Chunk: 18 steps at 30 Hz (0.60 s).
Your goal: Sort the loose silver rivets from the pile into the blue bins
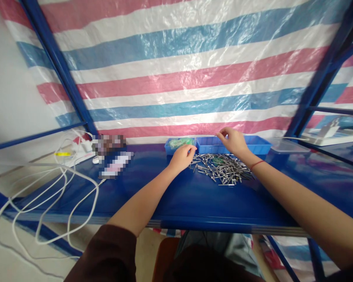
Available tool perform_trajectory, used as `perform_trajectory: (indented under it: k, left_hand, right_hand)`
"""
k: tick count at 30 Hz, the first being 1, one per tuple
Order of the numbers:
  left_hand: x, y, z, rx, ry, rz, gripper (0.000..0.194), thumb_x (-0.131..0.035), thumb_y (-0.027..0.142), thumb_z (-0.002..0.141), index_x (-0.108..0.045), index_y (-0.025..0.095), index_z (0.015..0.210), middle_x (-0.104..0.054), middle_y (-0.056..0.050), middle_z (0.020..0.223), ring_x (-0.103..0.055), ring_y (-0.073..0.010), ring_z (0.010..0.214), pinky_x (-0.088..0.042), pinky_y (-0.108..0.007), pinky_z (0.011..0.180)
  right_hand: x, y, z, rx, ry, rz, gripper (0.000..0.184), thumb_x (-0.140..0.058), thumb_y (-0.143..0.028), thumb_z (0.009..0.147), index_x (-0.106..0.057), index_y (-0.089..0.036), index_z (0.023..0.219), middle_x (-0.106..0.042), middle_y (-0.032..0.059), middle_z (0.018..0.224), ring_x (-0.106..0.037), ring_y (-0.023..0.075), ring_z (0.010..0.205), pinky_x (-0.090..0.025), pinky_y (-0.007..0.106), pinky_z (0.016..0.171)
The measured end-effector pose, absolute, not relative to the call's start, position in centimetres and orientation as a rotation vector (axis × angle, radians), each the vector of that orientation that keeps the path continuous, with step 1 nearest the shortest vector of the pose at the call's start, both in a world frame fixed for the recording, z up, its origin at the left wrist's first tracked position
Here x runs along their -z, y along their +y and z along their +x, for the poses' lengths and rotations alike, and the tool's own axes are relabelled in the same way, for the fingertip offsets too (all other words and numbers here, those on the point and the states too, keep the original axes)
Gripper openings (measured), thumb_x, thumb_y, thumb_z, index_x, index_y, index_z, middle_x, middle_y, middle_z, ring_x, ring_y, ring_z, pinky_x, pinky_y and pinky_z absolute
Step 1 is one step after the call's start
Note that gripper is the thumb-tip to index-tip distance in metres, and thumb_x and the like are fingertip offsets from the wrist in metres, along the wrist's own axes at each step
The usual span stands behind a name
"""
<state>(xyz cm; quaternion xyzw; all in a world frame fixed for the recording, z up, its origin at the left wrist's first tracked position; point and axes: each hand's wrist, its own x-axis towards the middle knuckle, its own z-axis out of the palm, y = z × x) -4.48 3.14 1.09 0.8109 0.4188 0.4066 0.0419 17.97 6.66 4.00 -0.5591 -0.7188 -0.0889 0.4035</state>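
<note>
Near blue trays (208, 149), right hand (234, 142) grip pinching thin pin (215, 136), left hand (181, 158) grip unclear, pixelated rectangle (116, 165) illegible

Striped sheet (176, 80) hangs bhd blue frame (51, 56). L: white cables (97, 192) in loops, yellow bit (62, 154) & 2 pixelated items (116, 165) nr. Far R: white unit (339, 137), type unclear. Below: brown seat (162, 258), part hidden.

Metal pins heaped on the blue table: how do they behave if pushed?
The metal pins would probably spread rather than slide as one block, since they lie loose and crisscrossed. Single ones at the edge may roll, being slim and rod-like. Each is likely stiff, given the straight, shiny shanks.
</note>
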Motion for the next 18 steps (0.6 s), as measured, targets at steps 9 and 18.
perform_trajectory:
  k: [9, 18]
  left_hand:
    - [-0.6, 1.2, -3.3, -0.773, 1.13, 2.846, 0.029, -0.048, 0.03, 0.085, -0.064, 0.028, 0.109, -0.063, -0.002, 0.11, -0.052, -0.0201, 0.102, -0.04, -0.036, 0.089]
    - [-0.3, 0.2, -2.0, -0.622, 1.059, 2.916, 0.026, -0.046, 0.038, 0.087, -0.069, 0.027, 0.095, -0.064, -0.003, 0.106, -0.054, -0.02, 0.1, -0.036, -0.036, 0.086]
  right_hand:
    - [-3.9, 4.6, 17.4, 0.196, -2.081, -1.389, 0.031, -0.042, -0.033, 0.083, -0.065, -0.013, 0.088, -0.067, 0.0099, 0.079, -0.059, 0.0204, 0.072, -0.042, 0.03, 0.068]
    - [-3.1, 0.3, 17.6, -0.28, -2.658, -1.151, 0.026, -0.047, -0.017, 0.072, -0.07, -0.017, 0.085, -0.069, 0.0053, 0.081, -0.06, 0.0169, 0.071, -0.044, 0.028, 0.067]
